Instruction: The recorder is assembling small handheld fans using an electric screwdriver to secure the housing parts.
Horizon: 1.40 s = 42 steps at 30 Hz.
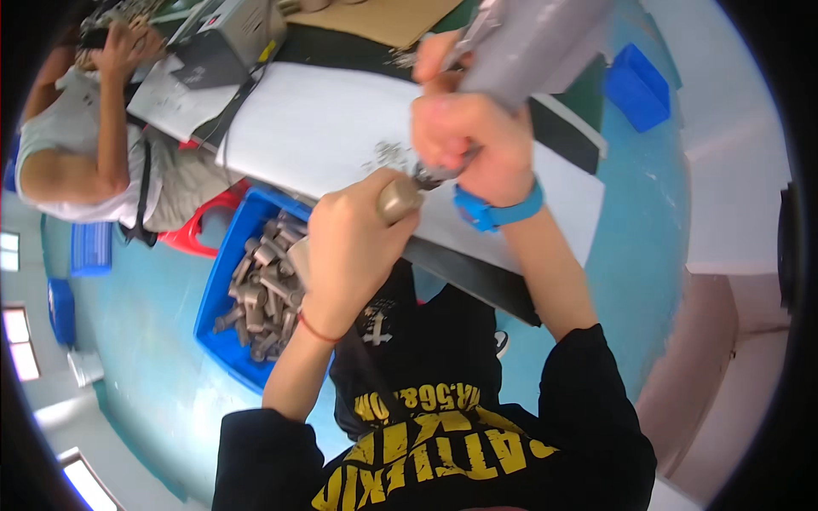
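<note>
My left hand (345,234) is wrapped round a beige-grey T-shaped housing (399,201), its round end showing above my fingers and its handle partly hidden by the hand. Closed on a thick grey tool that looks like an electric screwdriver (537,51), my right hand (477,136) wears a blue wristband (498,209). The tool slants down from the upper right, blurred, and its dark tip meets or nearly meets the housing's round end. Small screws (390,157) lie scattered on the white sheet (307,119) just beyond my hands.
Many similar housings (268,285) fill a blue bin (226,362) left of me, below the table edge. A co-worker (81,162) sits at the far left by a grey box-shaped machine (234,43). Another blue bin (637,88) stands at the upper right; brown cardboard (375,21) lies at the back.
</note>
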{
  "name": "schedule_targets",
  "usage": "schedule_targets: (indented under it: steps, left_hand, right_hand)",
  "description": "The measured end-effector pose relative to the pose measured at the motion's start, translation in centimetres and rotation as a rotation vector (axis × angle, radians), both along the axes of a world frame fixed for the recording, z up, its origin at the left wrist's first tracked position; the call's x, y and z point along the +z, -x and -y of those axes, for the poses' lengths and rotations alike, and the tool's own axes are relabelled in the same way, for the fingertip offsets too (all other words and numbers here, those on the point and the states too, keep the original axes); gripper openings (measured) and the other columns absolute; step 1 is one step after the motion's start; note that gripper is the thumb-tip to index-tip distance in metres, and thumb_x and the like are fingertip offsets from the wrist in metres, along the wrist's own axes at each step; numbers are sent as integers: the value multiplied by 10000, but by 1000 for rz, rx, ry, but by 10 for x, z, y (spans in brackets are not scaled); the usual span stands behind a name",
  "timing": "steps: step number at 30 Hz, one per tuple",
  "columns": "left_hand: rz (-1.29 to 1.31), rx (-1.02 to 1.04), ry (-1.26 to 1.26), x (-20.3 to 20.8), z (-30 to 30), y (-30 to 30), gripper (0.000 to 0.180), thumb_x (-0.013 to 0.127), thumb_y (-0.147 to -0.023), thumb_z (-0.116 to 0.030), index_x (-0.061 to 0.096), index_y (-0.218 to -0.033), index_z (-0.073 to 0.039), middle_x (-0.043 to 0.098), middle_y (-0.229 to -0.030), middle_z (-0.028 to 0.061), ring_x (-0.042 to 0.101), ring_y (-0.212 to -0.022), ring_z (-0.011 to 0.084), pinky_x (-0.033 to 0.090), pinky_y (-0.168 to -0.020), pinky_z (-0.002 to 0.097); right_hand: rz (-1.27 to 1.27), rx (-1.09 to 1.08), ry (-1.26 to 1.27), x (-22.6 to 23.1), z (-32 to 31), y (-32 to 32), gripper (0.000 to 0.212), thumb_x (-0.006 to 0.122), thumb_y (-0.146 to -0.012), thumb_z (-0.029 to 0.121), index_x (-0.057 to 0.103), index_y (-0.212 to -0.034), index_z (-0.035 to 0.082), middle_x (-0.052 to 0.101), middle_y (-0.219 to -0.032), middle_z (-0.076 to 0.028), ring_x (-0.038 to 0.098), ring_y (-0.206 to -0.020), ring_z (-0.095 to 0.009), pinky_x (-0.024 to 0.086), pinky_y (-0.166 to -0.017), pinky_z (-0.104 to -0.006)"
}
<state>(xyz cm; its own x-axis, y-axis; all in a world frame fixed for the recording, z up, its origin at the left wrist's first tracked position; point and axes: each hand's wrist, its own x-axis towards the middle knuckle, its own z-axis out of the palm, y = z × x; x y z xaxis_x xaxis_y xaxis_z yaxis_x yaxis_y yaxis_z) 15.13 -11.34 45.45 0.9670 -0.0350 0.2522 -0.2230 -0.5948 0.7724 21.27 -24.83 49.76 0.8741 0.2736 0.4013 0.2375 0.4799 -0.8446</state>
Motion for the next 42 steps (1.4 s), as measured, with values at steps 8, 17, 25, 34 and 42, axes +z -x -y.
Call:
schedule_targets:
  steps: [8, 17, 25, 34, 42]
  left_hand:
    - [-169, -108, 350, 1, -11, -2, 222, 698, -731, -127, 681, -926, -23, 650, -704, 115, 599, -610, 177, 489, -625, 279]
    - [-216, -121, 363, 0, -12, 1, 188, 698, -758, -136, 669, -887, -3, 637, -728, 20, 557, -674, 64, 466, -650, 222]
    - [-228, -106, 298, -3, -13, 1, 177, 692, -752, -127, 673, -884, -10, 657, -743, 45, 581, -686, 78, 479, -664, 237]
    - [-240, -71, 314, 0, -11, 4, 136, 693, -757, -115, 674, -850, -16, 655, -745, 35, 578, -690, 67, 468, -663, 221]
    - [-250, -123, 459, -3, -12, 3, 131, 708, -765, -95, 676, -848, 2, 655, -762, 14, 571, -692, 50, 456, -652, 204]
  right_hand:
    - [47, 44, -79, 1, 5, 1, 213, 482, -807, 103, 478, -1011, 44, 312, -508, 51, 318, -415, -65, 300, -448, -238]
    - [49, 100, -98, 1, 3, 3, 203, 487, -805, 98, 487, -1001, 49, 320, -505, 53, 328, -411, -62, 302, -441, -233]
    - [62, 96, -116, 0, 4, 2, 215, 491, -797, 98, 491, -1006, 49, 324, -504, 52, 325, -405, -62, 304, -439, -236]
    - [70, 80, -76, 2, 3, 7, 222, 491, -791, 93, 491, -1008, 46, 322, -505, 52, 327, -402, -63, 305, -439, -234]
    - [105, 136, -143, 5, 8, 7, 226, 477, -802, 81, 473, -1026, 48, 343, -512, 49, 346, -418, -65, 313, -447, -237]
